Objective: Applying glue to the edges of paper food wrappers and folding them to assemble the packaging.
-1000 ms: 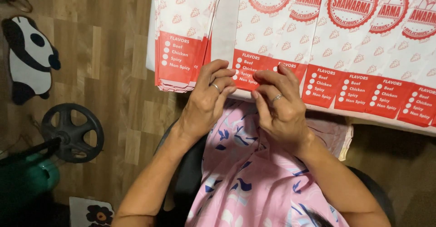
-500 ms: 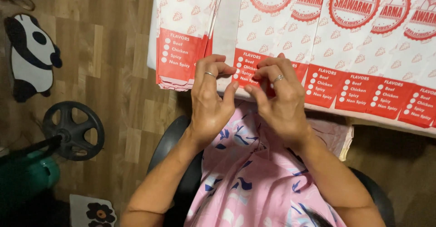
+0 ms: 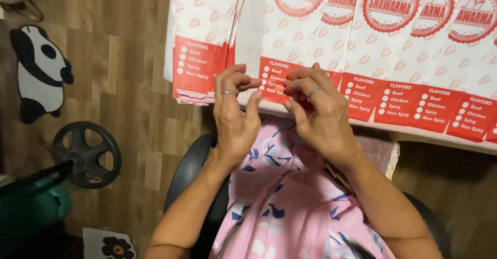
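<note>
White paper bags with red round prints and red bottom bands lie overlapping along the table edge (image 3: 440,138). My left hand (image 3: 235,116), a ring on one finger, hovers in front of the red band of the nearest bag (image 3: 274,75), with fingers curled and apart and nothing in them. My right hand (image 3: 321,116), also ringed, is beside it, fingertips bent together over the same red band; whether they pinch the paper is unclear. A thicker stack of the same bags (image 3: 199,62) hangs over the table's left corner.
I sit in a dark chair (image 3: 189,171) with pink flowered cloth (image 3: 290,207) over my lap. On the wooden floor to the left lie a black weight plate (image 3: 85,155), a panda-shaped mat (image 3: 41,72), a green object (image 3: 31,207) and a flower-print mat (image 3: 111,246).
Both hands have lifted off the bag's red band and drawn slightly back toward me. The left hand's fingers have curled and spread apart.
</note>
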